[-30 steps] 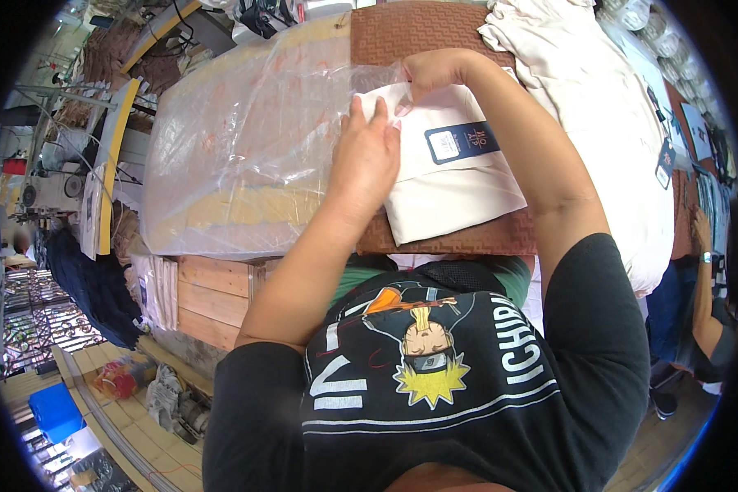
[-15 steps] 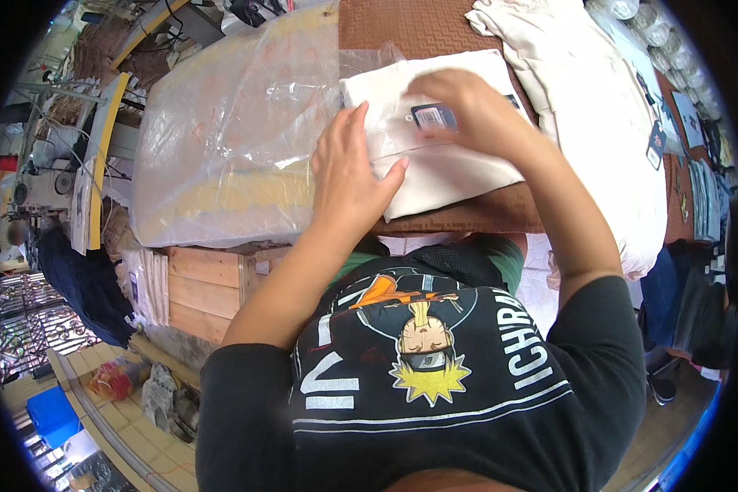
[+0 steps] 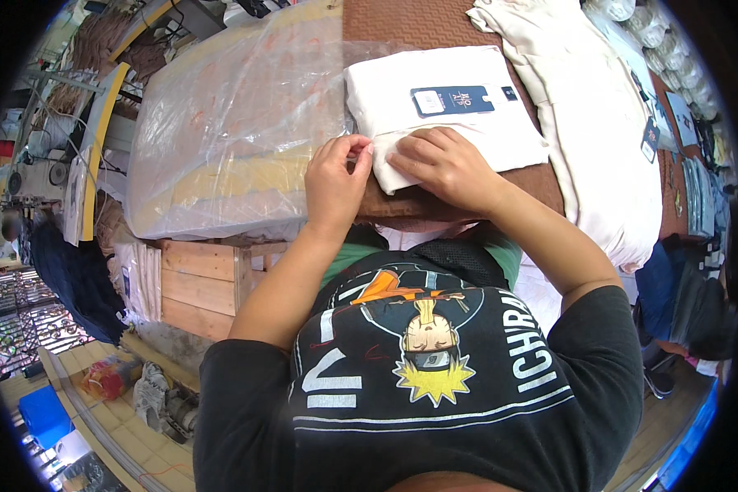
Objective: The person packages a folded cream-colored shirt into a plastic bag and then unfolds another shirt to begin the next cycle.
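Note:
A folded off-white garment (image 3: pixel 455 70) lies before me on a brown textured cloth. A dark blue hang tag (image 3: pixel 473 100) with a white label rests flat on it, and a small dark tab sits near its right edge. My left hand (image 3: pixel 336 176) is closed in a pinch at the garment's left edge, near its close corner. My right hand (image 3: pixel 447 168) bends over the near fold, fingers curled and pressed together on the fabric; its fingertips are partly hidden.
Clear plastic sheeting (image 3: pixel 230 123) covers the table's left part. Another off-white garment (image 3: pixel 594 123) with a dark tag (image 3: pixel 650 138) is spread at the right. A wooden crate (image 3: pixel 197 283) stands below the table's left. Folded jeans (image 3: pixel 697 197) lie at the far right.
My right hand has come off the hang tag down to the garment's near fold, uncovering the tag. The spread fingers of my left hand have closed into a pinch. The garment has turned slightly.

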The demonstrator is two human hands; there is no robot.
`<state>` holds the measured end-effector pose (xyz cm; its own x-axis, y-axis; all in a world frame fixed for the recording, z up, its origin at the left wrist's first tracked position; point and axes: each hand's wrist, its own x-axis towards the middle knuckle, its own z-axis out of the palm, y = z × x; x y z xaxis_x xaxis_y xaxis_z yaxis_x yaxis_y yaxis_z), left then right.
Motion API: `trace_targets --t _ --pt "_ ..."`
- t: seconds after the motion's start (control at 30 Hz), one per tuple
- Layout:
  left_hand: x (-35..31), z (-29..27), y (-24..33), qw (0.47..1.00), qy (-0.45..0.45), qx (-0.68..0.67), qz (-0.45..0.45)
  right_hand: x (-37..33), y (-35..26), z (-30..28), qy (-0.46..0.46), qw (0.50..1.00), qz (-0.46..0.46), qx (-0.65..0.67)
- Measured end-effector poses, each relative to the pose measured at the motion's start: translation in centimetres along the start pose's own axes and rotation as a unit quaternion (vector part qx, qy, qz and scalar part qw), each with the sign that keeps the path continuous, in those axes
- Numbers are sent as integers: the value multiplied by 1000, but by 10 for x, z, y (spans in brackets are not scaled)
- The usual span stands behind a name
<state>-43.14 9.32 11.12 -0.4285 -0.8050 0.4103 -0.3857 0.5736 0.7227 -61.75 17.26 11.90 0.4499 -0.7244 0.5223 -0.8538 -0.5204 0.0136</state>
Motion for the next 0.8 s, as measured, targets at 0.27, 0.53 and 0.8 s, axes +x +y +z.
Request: trace_targets --t 0.27,0.53,0.8 --pt "5 -9 -5 998 25 -39 -32 31 6 21 24 997 73 0" --pt "7 -16 -7 994 32 -80 -65 52 13 37 82 989 125 -12" --pt "13 -16 -14 995 93 -35 -26 54 11 40 65 987 146 -3"
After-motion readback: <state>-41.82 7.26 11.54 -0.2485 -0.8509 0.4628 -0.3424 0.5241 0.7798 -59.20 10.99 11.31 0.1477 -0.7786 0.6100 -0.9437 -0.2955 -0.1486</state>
